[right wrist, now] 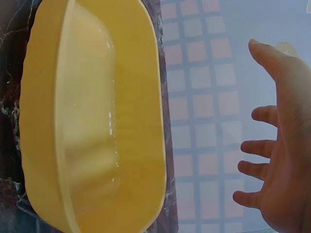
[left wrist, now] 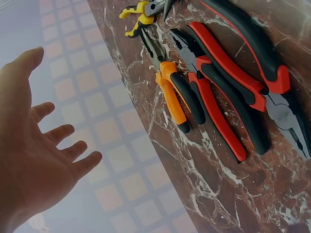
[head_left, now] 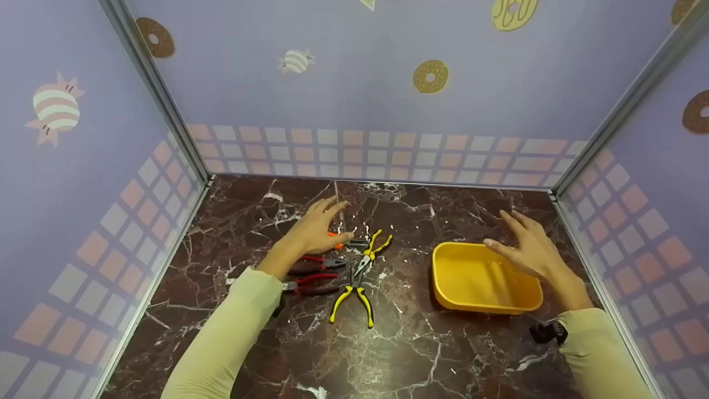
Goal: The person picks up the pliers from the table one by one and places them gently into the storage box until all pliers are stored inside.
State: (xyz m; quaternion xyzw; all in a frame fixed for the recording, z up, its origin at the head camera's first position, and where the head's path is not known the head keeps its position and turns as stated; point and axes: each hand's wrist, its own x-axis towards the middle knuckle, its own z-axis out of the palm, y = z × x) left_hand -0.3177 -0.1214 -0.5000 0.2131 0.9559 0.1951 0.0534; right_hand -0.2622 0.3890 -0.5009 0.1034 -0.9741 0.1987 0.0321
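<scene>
Head view, both hands spread and holding nothing, left hand (head_left: 316, 230) over pliers (head_left: 316, 272), right hand (head_left: 529, 249) above yellow tub (head_left: 482, 302), marble tabletop (head_left: 410, 349)

A dark red marble tabletop (head_left: 421, 354) with white veins lay inside a three-sided booth. The lilac back wall (head_left: 354, 100) bore printed doughnuts (head_left: 430, 76); the left wall (head_left: 99, 183) showed a striped sweet (head_left: 55, 108). A band of pink and white squares (head_left: 376, 152) ran along the foot of the walls. Grey metal posts (head_left: 158, 94) stood in both rear corners.
</scene>
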